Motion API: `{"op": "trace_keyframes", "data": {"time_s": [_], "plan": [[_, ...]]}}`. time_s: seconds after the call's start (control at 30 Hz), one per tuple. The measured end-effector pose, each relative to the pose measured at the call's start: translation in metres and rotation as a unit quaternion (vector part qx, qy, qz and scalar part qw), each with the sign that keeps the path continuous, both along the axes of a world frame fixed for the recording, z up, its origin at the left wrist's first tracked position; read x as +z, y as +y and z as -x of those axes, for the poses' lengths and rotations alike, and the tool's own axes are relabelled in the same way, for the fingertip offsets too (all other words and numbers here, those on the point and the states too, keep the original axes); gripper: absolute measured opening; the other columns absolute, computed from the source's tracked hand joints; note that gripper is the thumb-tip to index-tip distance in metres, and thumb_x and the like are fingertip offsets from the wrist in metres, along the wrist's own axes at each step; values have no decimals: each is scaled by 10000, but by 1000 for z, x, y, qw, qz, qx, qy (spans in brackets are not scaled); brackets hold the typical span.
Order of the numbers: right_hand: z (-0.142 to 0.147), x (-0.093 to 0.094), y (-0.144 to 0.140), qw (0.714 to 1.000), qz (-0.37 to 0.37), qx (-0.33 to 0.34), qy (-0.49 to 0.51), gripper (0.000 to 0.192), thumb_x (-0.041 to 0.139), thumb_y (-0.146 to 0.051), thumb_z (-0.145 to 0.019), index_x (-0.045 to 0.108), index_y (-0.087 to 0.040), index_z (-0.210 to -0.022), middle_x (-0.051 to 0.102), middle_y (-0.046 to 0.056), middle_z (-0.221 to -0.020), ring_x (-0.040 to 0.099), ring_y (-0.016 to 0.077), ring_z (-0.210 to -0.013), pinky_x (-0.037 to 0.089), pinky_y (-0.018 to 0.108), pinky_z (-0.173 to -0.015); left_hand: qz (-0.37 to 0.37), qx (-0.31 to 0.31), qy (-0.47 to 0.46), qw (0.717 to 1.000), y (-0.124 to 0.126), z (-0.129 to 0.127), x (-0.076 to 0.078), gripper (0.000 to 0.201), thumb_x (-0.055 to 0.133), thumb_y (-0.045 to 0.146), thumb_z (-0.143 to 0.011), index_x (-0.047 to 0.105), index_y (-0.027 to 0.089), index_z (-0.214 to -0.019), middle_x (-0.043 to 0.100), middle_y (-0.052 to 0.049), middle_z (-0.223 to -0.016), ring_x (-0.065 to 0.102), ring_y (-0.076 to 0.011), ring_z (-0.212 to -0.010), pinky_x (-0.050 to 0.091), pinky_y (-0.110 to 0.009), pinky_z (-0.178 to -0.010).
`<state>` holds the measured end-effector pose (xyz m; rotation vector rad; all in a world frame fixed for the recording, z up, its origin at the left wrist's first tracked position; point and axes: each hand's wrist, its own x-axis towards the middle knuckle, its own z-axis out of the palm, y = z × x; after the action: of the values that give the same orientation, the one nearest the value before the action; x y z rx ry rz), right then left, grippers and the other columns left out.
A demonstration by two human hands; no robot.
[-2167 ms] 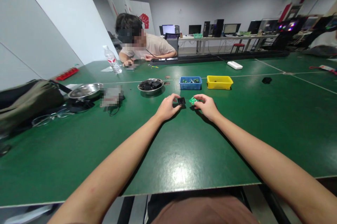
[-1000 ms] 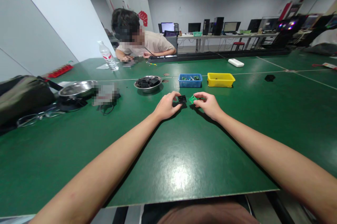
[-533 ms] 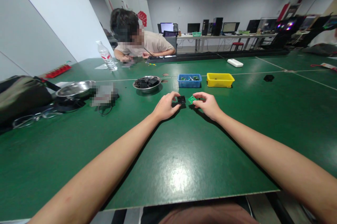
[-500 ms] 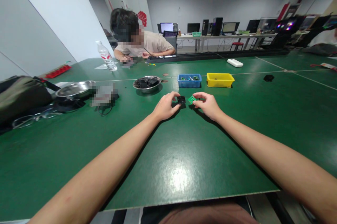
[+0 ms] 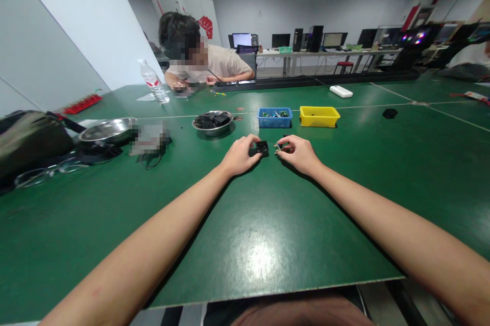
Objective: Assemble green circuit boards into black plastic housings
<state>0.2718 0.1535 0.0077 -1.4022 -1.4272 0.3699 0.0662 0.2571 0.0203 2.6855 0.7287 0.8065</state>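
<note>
So the right hand (image 5: 302,153) just flipped the little circuit board (image 5: 278,147). Half a second ago its green face was in plain view; now I'm basically looking at a thin pale edge. My read is that it's being lined up differently against the black piece (image 5: 262,148), but the two are still apart, small gap between them, so nothing's joined yet.

Right hand is pinching the board between thumb and fingers. The left hand (image 5: 242,153) has the black piece pinched by its side, thumb and index finger. Both parts are up close to each other over the green desk (image 5: 214,234), a bit nearer the person than the blue bin (image 5: 274,124).

The black piece is small and squarish, looks like a hollow shell with its open side partly showing. Too tiny to make out what's inside. Board's hard to judge too, edge-on like that.
</note>
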Motion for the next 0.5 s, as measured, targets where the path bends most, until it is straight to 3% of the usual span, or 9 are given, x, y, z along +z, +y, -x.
{"op": "trace_keyframes", "data": {"time_s": [0.13,0.27,0.4,0.5], "plan": [[-2,1,2,997,25,-9,-75,174,782,-193,-725,742,-202,-894,769,50,-915,717,202,-790,582,364,-795,18,-1,13,1000,2,0,-1,294,659,340,-816,612,200,-1070,707,-71,-982,671,-256,-894,537,-408,-847],[-7,5,2,992,23,-8,-126,282,813,-201,-723,743,-213,-996,773,56,-964,723,226,-892,570,383,-856,28,-12,16,999,6,1,-1,269,643,375,-819,624,201,-1024,712,-64,-950,673,-246,-866,546,-394,-818],[-36,14,-9,979,-7,-18,-203,270,785,-257,-778,753,-208,-1041,756,96,-1052,698,269,-995,539,436,-933,33,-16,16,999,8,3,-1,284,637,391,-819,617,201,-1028,711,-73,-979,669,-251,-895,548,-405,-843],[-67,16,-21,968,15,-30,-249,263,756,-341,-821,765,-192,-1038,743,115,-1076,685,288,-1021,525,453,-953,34,-4,24,999,9,3,-1,299,624,395,-826,608,199,-1051,705,-85,-1006,666,-265,-932,543,-425,-878]]}}
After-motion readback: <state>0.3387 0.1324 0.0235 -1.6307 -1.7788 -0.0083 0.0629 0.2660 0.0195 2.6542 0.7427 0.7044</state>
